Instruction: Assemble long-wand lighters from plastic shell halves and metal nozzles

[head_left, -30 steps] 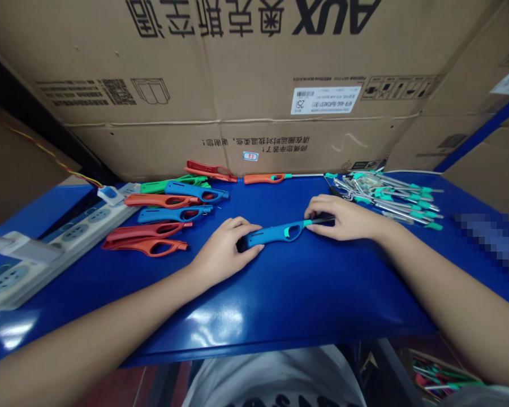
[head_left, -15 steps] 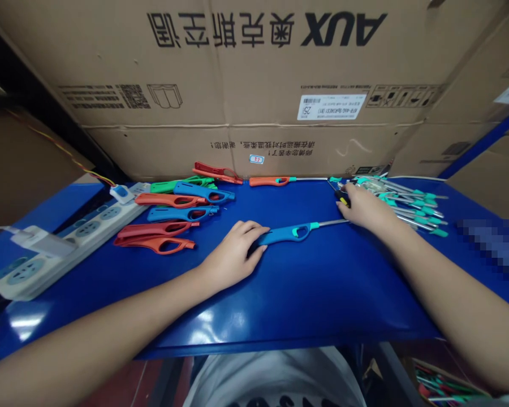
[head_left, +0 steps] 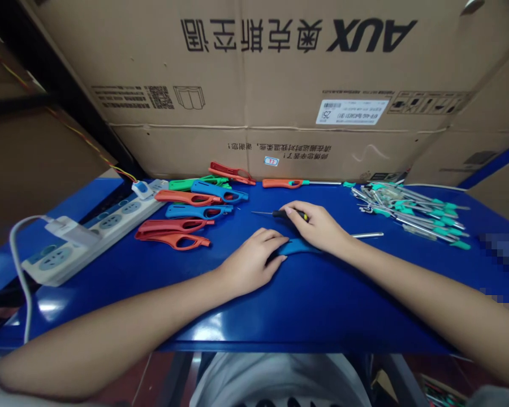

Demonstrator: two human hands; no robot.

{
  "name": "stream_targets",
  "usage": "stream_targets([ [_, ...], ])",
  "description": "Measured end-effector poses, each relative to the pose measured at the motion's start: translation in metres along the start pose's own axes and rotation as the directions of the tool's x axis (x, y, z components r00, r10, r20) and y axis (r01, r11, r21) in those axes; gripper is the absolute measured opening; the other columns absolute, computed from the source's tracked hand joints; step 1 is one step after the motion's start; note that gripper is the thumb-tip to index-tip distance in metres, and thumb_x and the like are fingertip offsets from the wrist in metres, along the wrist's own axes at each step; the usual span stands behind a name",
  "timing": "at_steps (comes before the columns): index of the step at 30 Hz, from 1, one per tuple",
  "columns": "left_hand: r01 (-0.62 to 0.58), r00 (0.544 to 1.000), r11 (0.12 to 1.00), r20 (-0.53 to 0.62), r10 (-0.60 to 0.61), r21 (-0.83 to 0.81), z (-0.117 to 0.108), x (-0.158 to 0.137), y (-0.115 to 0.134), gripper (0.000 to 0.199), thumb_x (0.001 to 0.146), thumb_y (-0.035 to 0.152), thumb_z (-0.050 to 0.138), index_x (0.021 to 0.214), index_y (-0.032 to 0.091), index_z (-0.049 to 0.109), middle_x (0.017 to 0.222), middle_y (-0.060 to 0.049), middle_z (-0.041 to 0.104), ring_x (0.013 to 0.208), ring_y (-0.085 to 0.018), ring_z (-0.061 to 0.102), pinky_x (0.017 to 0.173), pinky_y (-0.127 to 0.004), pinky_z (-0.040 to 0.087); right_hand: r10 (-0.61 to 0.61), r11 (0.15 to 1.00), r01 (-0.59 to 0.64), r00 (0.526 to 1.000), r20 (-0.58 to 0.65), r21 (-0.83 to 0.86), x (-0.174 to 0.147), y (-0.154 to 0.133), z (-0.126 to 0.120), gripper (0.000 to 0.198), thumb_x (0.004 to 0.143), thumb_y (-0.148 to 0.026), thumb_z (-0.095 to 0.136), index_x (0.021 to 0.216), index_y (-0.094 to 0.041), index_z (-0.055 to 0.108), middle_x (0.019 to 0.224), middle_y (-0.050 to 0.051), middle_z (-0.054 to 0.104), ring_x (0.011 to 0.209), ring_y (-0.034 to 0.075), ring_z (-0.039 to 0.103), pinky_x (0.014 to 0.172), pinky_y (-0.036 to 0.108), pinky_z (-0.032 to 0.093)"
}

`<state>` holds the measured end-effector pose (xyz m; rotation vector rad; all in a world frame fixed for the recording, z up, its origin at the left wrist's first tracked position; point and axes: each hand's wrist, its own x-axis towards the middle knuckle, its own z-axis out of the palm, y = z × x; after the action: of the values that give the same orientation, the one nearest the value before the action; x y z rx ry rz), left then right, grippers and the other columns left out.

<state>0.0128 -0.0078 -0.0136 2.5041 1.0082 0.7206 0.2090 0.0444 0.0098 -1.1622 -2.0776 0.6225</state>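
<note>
My left hand [head_left: 257, 260] is closed on the butt end of a blue long-necked lighter [head_left: 300, 246] lying on the blue table. The lighter's metal tube sticks out to the right from under my right forearm, and its trigger area is hidden. In my right hand [head_left: 316, 223] is a small screwdriver [head_left: 282, 213] with a black and yellow handle, held above the lighter. Its thin shaft points left. Behind, an orange lighter with a metal tube [head_left: 282, 183] lies near the cardboard.
Several red, orange, blue and green lighter shells [head_left: 182, 226] lie at the left beside a white power strip [head_left: 61, 271] with a plugged-in charger. At the right is a pile of metal tubes with teal parts [head_left: 424, 217]. A cardboard sheet [head_left: 280, 73] stands along the back.
My right hand has moved left from the tube pile, carrying the screwdriver over the blue lighter. My left hand stays on the lighter. The camera view has shifted slightly.
</note>
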Motion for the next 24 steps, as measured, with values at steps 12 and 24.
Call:
stream_targets([
  [12, -0.014, 1.000, 0.999, -0.013, 0.014, -0.049, 0.000, 0.000, 0.000, 0.032, 0.095, 0.019, 0.059, 0.125, 0.010, 0.065, 0.121, -0.012, 0.067, 0.112, -0.026, 0.059, 0.106, -0.043, 0.049, 0.033, 0.986, -0.022, 0.997, -0.066, 0.165, 0.017, 0.000, 0.015, 0.027, 0.096, -0.038, 0.052, 0.098, -0.020, 0.072, 0.103, 0.005, 0.076, 0.092, 0.020, 0.068, 0.081, 0.032, 0.050],
  [24, -0.068, 0.997, 0.981, -0.041, 0.061, -0.181, 0.003, 0.004, -0.006, 0.032, 0.093, 0.024, 0.067, 0.124, 0.017, 0.068, 0.118, -0.009, 0.072, 0.108, -0.023, 0.065, 0.101, -0.040, 0.052, 0.464, 0.506, -0.011, 0.846, -0.262, 0.862, 0.000, -0.021, -0.034, 0.032, 0.078, -0.047, 0.076, 0.072, -0.017, 0.066, 0.058, -0.005, 0.044, 0.044, 0.005, 0.037, 0.034, 0.018, 0.029],
])
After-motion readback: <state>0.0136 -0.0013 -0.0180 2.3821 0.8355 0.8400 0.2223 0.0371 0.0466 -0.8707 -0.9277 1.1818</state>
